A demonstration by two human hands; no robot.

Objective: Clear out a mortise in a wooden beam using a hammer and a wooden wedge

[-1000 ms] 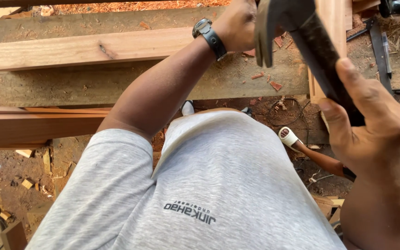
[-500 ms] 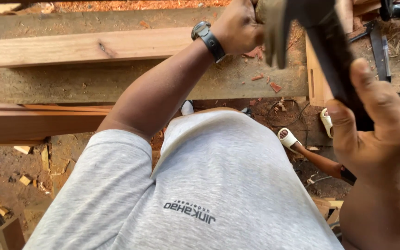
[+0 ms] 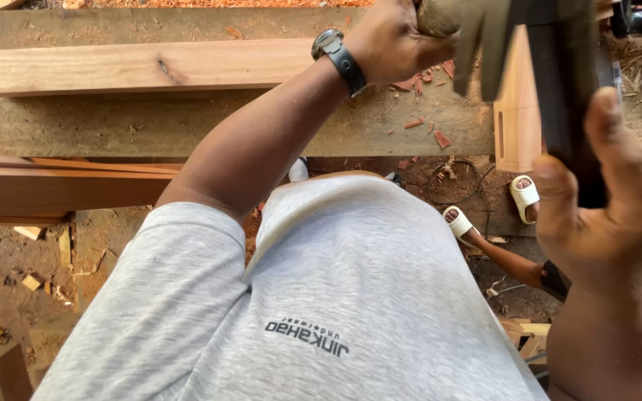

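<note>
- My grey shirt (image 3: 336, 297) fills the lower middle of the view, with my bent left arm crossing above it.
- A long pale plank (image 3: 135, 65) lies across the top left, on a wider, weathered tabletop (image 3: 187, 126) dotted with reddish chips (image 3: 440, 137).
- A darker red-brown beam (image 3: 46, 189) runs in from the left edge, lower than the tabletop.
- The dirt floor (image 3: 31, 252) below is strewn with small wood scraps and shavings.
- An upright, reddish wood piece (image 3: 518, 111) stands at the right end of the tabletop, with a narrow slot cut in its face.
- My right hand (image 3: 603, 200) is closed round a dark hammer handle (image 3: 566, 111), thumb and fingers wrapped on it; the blurred hammer head (image 3: 484, 37) sits near the top edge, just beside my left hand.
- My left hand (image 3: 391, 41) is curled shut at the top of the view, next to the wood piece; something rounded shows at its fingers, but I cannot tell what it is.
- A black watch (image 3: 336, 53) sits on my left wrist.
- White sandals (image 3: 525, 194) show on the floor below the wood piece.
</note>
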